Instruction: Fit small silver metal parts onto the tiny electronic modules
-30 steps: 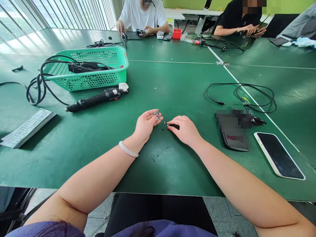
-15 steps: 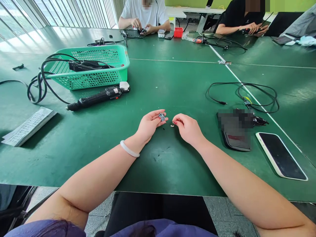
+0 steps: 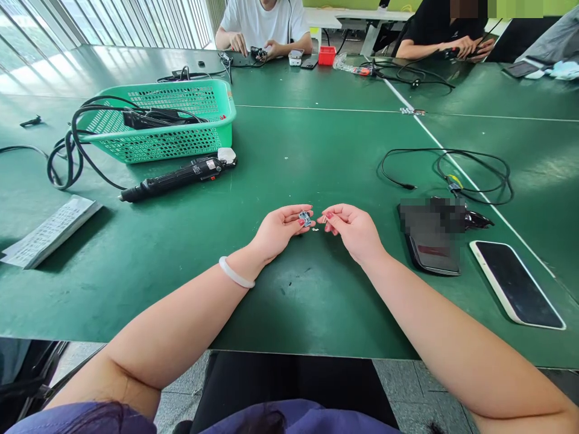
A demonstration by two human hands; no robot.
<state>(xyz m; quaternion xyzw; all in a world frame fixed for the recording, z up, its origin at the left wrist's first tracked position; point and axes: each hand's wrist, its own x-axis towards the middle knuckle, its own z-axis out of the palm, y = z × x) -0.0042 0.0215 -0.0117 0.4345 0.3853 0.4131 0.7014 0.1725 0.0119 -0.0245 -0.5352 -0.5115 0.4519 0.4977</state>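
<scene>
My left hand (image 3: pixel 284 230) holds a small blue-grey part with pale edges (image 3: pixel 304 218), perhaps a tiny circuit board, between thumb and fingers. Just right of it, my right hand (image 3: pixel 348 226) is pinched at the fingertips, and whatever lies in the pinch is too small to name. A narrow gap separates the two hands. On the green table (image 3: pixel 253 313) between them lies a tiny pale piece (image 3: pixel 315 229). Small dark specks are scattered on the tabletop nearer to me.
At left, a black electric screwdriver (image 3: pixel 176 178) lies before a green basket (image 3: pixel 158 144) of cables. A folded paper (image 3: pixel 54 232) is at far left. To the right are a white-edged phone (image 3: pixel 518 283), a black case (image 3: pixel 434 253) and a coiled cable (image 3: pixel 474 154). Two people sit across the table.
My right hand has pulled back from the tabletop and turned, its fingertips still pinched. The left hand has shifted slightly right with the small part. A pale piece now shows between the hands.
</scene>
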